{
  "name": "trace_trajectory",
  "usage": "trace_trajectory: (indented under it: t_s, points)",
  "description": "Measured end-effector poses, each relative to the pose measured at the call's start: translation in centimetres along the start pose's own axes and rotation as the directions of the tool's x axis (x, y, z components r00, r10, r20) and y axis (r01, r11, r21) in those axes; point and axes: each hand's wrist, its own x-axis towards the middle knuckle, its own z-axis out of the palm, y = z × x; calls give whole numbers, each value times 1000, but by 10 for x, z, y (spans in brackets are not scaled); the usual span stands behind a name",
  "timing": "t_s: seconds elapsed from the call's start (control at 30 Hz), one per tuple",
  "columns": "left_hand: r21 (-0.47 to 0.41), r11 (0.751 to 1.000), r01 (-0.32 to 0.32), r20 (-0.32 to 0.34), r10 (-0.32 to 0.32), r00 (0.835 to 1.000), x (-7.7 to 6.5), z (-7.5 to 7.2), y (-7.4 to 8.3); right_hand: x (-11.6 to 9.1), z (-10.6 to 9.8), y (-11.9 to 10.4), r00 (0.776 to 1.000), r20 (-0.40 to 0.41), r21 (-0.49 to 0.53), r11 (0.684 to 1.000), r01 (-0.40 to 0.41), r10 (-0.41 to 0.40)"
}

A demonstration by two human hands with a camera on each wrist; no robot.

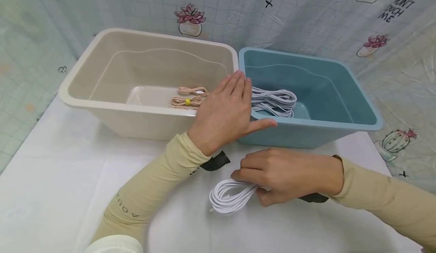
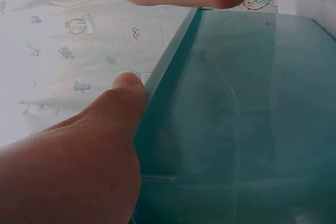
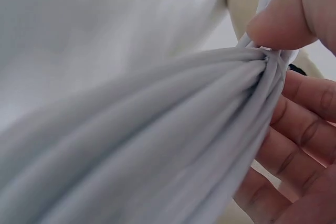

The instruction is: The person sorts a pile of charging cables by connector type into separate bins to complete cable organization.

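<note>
In the head view my left hand (image 1: 225, 111) lies with straight fingers over the adjoining rims of a beige bin (image 1: 150, 109) and a blue bin (image 1: 316, 123), thumb spread toward the blue one. The left wrist view shows that thumb (image 2: 113, 108) against the blue bin's edge. Below the blue bin, my right hand (image 1: 287, 175) pinches a coiled white cable (image 1: 218, 202) between thumb and fingers; one small plug (image 1: 211, 210) hangs from the coil. Close up in the right wrist view, the cable's strands (image 3: 147, 129) gather under the thumb.
Inside the beige bin lie several bundled peach-coloured cables (image 1: 192, 91), one with a yellow tie (image 1: 187, 101). Bundled light-grey cables (image 1: 276, 101) lie in the blue bin's left part. A white cloth (image 1: 58, 185) covers the table, and a printed curtain (image 1: 221, 14) hangs behind the bins.
</note>
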Motion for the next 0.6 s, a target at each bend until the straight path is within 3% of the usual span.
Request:
trace_trajectory:
  t_s: [0.47, 0.6]
  points:
    - [-6, 1000, 10, 46, -10, 999, 1, -2, 0, -1, -15, 1, 986, -147, -40, 996, 74, -79]
    - [-2, 1000, 6, 14, -6, 1000, 0, -2, 0, -2, -19, 0, 981, -179, -36, 997, 67, -73]
